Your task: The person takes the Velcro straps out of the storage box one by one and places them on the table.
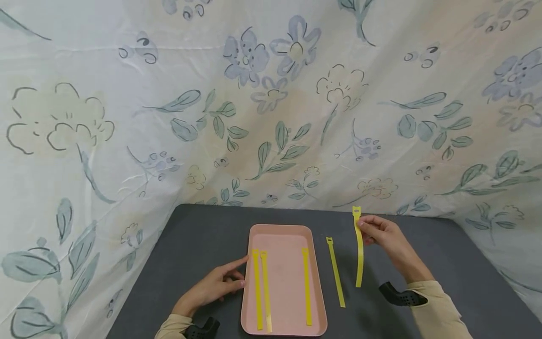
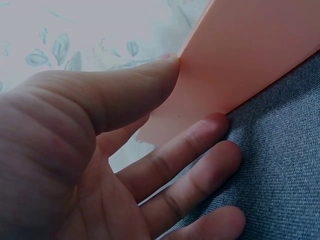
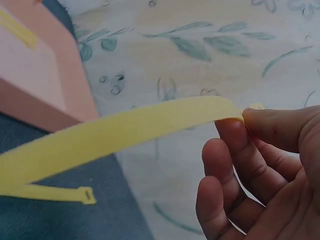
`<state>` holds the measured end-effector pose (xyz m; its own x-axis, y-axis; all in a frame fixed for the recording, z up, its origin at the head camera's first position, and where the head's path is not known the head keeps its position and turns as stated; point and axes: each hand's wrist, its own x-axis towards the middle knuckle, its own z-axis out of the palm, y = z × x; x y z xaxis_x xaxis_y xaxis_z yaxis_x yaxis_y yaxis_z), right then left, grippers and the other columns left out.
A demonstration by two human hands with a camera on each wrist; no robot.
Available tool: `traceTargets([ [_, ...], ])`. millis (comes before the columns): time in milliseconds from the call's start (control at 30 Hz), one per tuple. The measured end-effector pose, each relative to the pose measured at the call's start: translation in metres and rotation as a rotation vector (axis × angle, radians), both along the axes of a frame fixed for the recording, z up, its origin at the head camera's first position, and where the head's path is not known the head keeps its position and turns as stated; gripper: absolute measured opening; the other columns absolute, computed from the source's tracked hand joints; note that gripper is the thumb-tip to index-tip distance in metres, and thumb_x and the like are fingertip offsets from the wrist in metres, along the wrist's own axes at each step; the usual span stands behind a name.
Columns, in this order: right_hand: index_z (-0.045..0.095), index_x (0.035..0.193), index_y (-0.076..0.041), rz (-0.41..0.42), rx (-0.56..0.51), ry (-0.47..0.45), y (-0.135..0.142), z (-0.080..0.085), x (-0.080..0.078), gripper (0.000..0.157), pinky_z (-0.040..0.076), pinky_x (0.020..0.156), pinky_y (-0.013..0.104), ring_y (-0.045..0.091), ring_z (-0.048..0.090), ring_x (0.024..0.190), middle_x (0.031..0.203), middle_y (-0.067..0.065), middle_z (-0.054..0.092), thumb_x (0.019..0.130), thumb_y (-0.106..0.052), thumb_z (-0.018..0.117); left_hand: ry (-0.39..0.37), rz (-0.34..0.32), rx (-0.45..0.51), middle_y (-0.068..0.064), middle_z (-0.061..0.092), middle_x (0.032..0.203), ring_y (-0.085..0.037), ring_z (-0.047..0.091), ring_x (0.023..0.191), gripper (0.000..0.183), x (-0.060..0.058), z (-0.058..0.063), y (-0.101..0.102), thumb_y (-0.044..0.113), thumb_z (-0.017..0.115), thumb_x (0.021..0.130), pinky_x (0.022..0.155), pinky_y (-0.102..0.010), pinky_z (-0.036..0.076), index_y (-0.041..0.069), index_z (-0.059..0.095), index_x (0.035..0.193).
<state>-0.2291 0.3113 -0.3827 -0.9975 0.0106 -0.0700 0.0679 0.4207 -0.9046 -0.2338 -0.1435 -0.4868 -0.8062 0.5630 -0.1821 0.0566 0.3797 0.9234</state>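
My right hand (image 1: 384,234) pinches a yellow cable strap (image 1: 360,263) just below its slotted head, between thumb and forefinger. The strap's long tail hangs down over the dark table in the head view; in the right wrist view the strap (image 3: 125,132) bends and reaches out to the left. At the left side of a pink tray (image 1: 285,282), my left hand (image 1: 216,286) touches the wall with its fingers loosely extended. The left wrist view has the thumb (image 2: 145,87) against the tray's side. Between the tray and my right hand lies another yellow strap (image 1: 336,273).
Inside the tray, two yellow straps (image 1: 257,292) lie side by side at the left and one strap (image 1: 306,292) at the right. The dark grey table (image 1: 211,235) ends at a flowered cloth (image 1: 271,117) hanging behind and at both sides.
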Motion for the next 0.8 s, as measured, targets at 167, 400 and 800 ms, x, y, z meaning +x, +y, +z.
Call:
traceTargets([
  [167,0.058,0.131,0.000,-0.015,0.010,-0.049,0.004,-0.018,-0.007,0.053,0.053,0.078,0.033,0.015,0.063,0.083,0.088,-0.007,0.065,0.101,-0.044,0.061,-0.001,-0.003,0.004,-0.007,0.069,0.106,-0.016,0.058,0.075,0.069,-0.001,0.000,-0.001,0.027,0.068,0.098,0.052,-0.032,0.046,0.016,0.037,0.159],
  [400,0.058,0.134,0.002,-0.049,0.045,-0.126,0.007,-0.046,-0.019,0.055,0.054,0.079,0.038,0.014,0.060,0.081,0.088,-0.004,0.063,0.102,-0.043,0.061,-0.006,0.003,0.014,-0.006,0.068,0.105,-0.016,0.058,0.075,0.069,-0.002,-0.001,-0.001,0.028,0.069,0.098,0.052,-0.032,0.046,0.016,0.037,0.158],
  [800,0.062,0.130,0.001,-0.056,0.121,-0.153,0.011,-0.079,-0.032,0.048,0.054,0.075,0.036,0.018,0.063,0.083,0.093,0.003,0.069,0.102,-0.038,0.061,0.000,-0.009,0.028,-0.010,0.071,0.108,-0.016,0.058,0.074,0.069,-0.001,0.004,-0.001,0.026,0.067,0.099,0.051,-0.030,0.045,0.012,0.036,0.159],
])
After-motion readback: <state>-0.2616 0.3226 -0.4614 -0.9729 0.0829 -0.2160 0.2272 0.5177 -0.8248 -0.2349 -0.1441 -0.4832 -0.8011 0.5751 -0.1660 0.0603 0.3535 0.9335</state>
